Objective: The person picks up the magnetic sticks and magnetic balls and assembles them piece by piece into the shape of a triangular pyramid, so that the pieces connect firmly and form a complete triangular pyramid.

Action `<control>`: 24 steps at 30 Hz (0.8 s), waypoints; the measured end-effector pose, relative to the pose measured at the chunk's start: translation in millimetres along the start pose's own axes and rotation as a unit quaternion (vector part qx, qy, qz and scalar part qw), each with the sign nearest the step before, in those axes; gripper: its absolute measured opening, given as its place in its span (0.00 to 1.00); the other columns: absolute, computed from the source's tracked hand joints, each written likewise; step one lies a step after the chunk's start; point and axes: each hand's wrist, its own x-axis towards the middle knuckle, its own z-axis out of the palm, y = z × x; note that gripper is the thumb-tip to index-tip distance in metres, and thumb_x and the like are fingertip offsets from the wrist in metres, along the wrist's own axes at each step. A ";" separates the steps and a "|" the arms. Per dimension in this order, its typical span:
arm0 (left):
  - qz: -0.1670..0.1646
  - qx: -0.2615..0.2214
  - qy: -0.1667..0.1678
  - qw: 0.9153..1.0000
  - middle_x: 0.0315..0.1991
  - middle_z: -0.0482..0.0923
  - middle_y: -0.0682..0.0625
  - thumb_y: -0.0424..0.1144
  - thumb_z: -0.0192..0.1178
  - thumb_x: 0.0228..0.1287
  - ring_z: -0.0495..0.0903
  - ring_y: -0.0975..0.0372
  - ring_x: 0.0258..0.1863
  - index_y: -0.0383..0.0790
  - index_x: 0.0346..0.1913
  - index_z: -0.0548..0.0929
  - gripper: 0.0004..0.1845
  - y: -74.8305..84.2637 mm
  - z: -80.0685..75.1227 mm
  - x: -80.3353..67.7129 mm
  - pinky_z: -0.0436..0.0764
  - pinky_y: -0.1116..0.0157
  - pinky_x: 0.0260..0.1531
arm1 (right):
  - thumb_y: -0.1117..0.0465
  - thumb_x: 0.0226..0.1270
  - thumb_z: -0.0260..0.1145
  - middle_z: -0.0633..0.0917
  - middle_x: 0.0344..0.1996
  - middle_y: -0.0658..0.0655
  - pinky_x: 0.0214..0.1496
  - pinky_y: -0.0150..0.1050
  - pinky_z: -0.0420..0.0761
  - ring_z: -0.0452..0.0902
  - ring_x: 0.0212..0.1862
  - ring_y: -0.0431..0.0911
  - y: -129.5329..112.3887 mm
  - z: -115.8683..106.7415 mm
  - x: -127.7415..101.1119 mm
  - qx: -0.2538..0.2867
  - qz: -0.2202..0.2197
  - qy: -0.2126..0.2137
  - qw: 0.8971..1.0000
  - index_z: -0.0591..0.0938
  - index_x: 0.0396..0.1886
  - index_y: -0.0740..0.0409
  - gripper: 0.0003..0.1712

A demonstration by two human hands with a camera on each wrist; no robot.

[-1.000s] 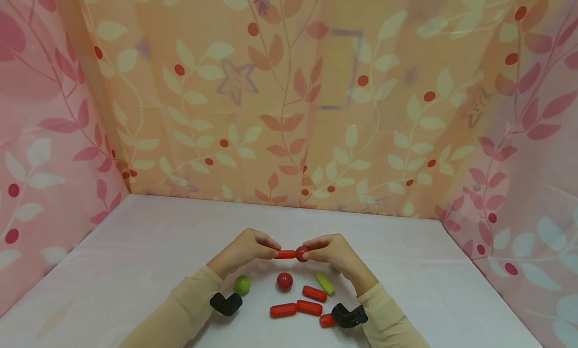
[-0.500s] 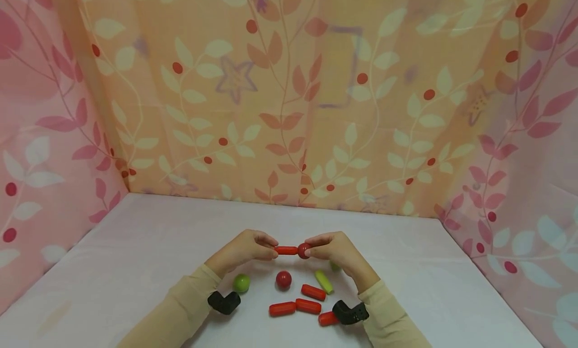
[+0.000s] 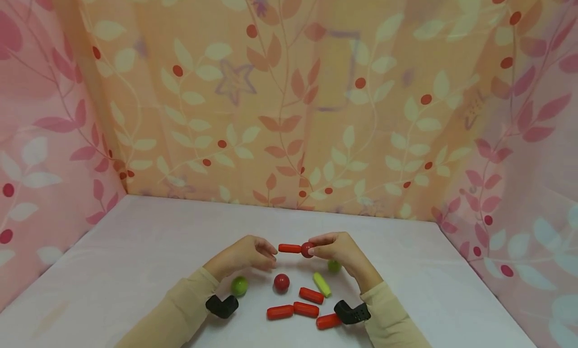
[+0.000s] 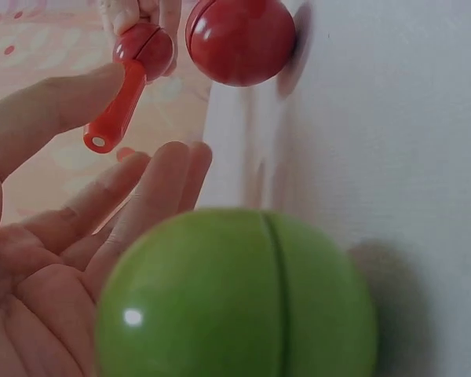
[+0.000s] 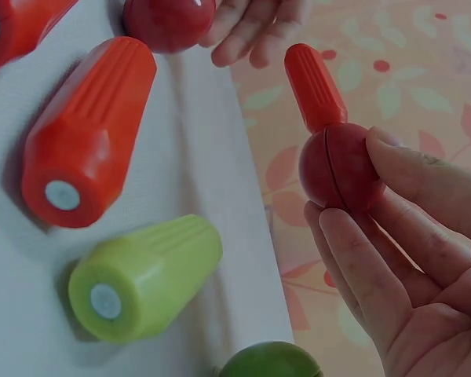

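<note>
My right hand point(image 3: 316, 245) pinches a dark red ball point(image 3: 307, 249) that has a short red rod point(image 3: 289, 248) stuck to its left side, held just above the white table point(image 3: 135, 247). The right wrist view shows the ball point(image 5: 337, 165) between thumb and fingers, with the rod point(image 5: 314, 86) pointing away. My left hand point(image 3: 271, 255) hovers just left of and below the rod's free end, fingers relaxed and holding nothing. In the left wrist view the rod point(image 4: 114, 110) hangs beyond my loosely spread fingers point(image 4: 153, 196).
Loose on the table lie a green ball point(image 3: 239, 285), a red ball point(image 3: 281, 282), a yellow-green rod point(image 3: 322, 283), several red rods point(image 3: 306, 309) and another green ball point(image 3: 334, 265) behind my right hand. Leaf-patterned curtains wall in the back and sides.
My left hand has let go of the red rod and dropped slightly back. The right hand has carried the joined ball and rod a little up and to the right.
</note>
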 end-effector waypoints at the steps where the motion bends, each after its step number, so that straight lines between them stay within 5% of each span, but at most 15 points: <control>1: -0.004 0.001 -0.004 1.000 0.40 0.85 0.48 0.36 0.71 0.58 0.86 0.59 0.37 0.35 0.50 0.83 0.17 0.2 0.7 -0.7 0.84 0.58 0.49 | 0.58 0.60 0.74 0.90 0.41 0.53 0.52 0.44 0.82 0.83 0.46 0.45 0.6 -0.1 0.1 -0.001 -0.001 0.000 1.000 0.89 0.46 0.55 0.14; 13: -0.030 0.055 -0.011 0.998 0.38 0.85 0.52 0.41 0.75 0.53 0.82 0.59 0.36 0.43 0.42 0.89 0.13 0.3 13.1 -3.7 0.85 0.61 0.42 | 0.57 0.59 0.75 0.90 0.42 0.54 0.52 0.43 0.84 0.84 0.46 0.44 -0.3 -4.2 -1.8 -0.003 -0.007 0.009 1.000 0.89 0.46 0.55 0.16; 24: -0.006 0.057 -0.035 0.998 0.37 0.87 0.53 0.40 0.75 0.53 0.83 0.61 0.32 0.43 0.42 0.89 0.13 -1.5 17.5 -1.4 0.84 0.64 0.38 | 0.55 0.59 0.75 0.90 0.44 0.54 0.50 0.42 0.81 0.81 0.48 0.46 -1.2 -3.1 -1.4 -0.008 0.008 0.009 1.000 0.89 0.47 0.54 0.16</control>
